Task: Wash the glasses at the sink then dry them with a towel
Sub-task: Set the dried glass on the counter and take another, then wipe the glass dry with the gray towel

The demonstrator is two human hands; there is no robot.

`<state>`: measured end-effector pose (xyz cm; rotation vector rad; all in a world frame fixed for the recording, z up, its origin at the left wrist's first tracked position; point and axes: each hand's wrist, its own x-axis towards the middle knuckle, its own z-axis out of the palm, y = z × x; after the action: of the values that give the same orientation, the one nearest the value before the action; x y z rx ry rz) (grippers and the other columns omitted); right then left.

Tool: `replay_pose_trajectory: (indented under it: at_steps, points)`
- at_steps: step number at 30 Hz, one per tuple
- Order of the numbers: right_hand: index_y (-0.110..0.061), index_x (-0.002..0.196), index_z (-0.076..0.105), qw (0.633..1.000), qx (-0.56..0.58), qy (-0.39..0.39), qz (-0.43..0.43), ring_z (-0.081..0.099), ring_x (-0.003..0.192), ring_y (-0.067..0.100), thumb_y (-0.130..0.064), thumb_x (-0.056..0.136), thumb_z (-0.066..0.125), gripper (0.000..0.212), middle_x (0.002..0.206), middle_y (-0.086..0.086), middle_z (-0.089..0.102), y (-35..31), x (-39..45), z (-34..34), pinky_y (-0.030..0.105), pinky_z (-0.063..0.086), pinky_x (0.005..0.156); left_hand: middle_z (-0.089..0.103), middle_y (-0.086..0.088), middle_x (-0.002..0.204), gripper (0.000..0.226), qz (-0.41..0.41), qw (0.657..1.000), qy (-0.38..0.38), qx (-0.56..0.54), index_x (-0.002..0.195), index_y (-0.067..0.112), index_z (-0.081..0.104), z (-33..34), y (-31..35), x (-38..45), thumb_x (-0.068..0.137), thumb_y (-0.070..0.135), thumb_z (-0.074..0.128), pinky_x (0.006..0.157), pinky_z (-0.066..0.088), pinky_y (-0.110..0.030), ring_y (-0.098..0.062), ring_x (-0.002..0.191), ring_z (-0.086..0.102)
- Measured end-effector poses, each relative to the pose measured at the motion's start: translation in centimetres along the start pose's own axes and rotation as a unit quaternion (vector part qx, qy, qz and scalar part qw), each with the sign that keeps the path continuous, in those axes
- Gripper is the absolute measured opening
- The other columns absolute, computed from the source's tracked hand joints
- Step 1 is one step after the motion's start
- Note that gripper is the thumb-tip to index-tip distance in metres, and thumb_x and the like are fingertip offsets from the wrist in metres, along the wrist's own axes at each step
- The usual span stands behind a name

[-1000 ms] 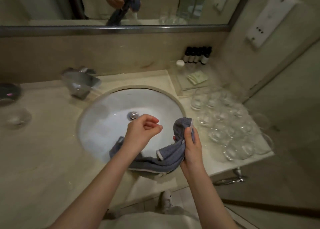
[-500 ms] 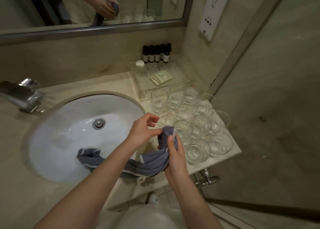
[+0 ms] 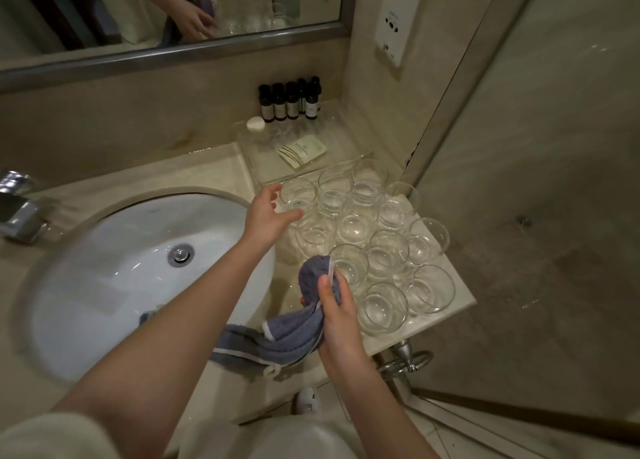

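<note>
On the worktop (image 3: 221, 171) stand about thirteen clear glasses (image 3: 388, 254), close together; the ones under the hand are hard to count. Behind them are five small dark bottles (image 3: 291, 100) in a row, one white round cap (image 3: 255, 124) and one paper sachet (image 3: 302, 150). There is one blue towel (image 3: 284, 334), one sink (image 3: 104, 268), one tap (image 3: 20, 212), and two hands.

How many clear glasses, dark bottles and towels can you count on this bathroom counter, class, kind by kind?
Clear glasses: 11 (they overlap, so the count is approximate)
Dark bottles: 5
Blue towel: 1
Total: 17
</note>
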<state>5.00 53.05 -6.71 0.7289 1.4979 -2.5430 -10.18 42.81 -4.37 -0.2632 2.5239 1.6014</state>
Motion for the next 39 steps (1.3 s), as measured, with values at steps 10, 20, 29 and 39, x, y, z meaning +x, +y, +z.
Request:
replay_pose_trajectory:
  at_steps: [10, 20, 29, 39]
  points:
    - [-0.019, 0.131, 0.055, 1.0, -0.017, -0.023, 0.003, 0.062, 0.116, 0.014, -0.039, 0.08, 0.059, 0.055, 0.125, 0.0, 0.066, -0.5, 0.7, 0.5, 0.032, 0.048, 0.101, 0.036, -0.014, 0.15, 0.101, -0.039, 0.997, -0.049, 0.043, 0.149, 0.016, 0.027, 2.1, 0.7, 3.4, 0.069, 0.03, 0.087, 0.106, 0.038, -0.036, -0.028, 0.137, 0.038]
    - [-0.017, 0.135, 0.053, 1.0, -0.03, -0.005, 0.007, 0.059, 0.121, 0.019, -0.041, 0.082, 0.061, 0.059, 0.13, 0.004, 0.063, -0.4, 0.8, 0.6, 0.04, 0.042, 0.109, 0.039, -0.014, 0.14, 0.082, -0.104, 0.993, -0.014, 0.059, 0.138, 0.015, 0.032, 3.8, 1.7, 4.3, 0.074, 0.024, 0.083, 0.08, 0.039, -0.029, -0.025, 0.106, 0.049]
    - [-0.017, 0.134, 0.053, 1.0, -0.027, 0.001, 0.001, 0.06, 0.119, 0.018, -0.046, 0.083, 0.066, 0.06, 0.128, 0.004, 0.064, -0.8, 0.3, 1.4, 0.036, 0.046, 0.105, 0.052, -0.013, 0.126, 0.081, -0.101, 0.993, 0.031, 0.047, 0.131, 0.011, 0.04, 1.6, 0.2, 4.9, 0.067, 0.026, 0.087, 0.088, 0.055, -0.045, -0.028, 0.106, 0.057]
    - [-0.042, 0.121, 0.051, 0.993, -0.064, 0.01, -0.1, 0.05, 0.127, 0.009, -0.048, 0.08, 0.054, 0.041, 0.136, -0.008, 0.054, -1.6, -0.1, 5.9, 0.035, 0.038, 0.111, 0.065, -0.009, 0.111, 0.075, -0.1, 0.984, 0.021, -0.149, 0.116, 0.021, 0.054, -9.8, -0.9, -1.4, 0.05, 0.035, 0.088, 0.062, 0.04, -0.025, -0.014, 0.084, 0.059]
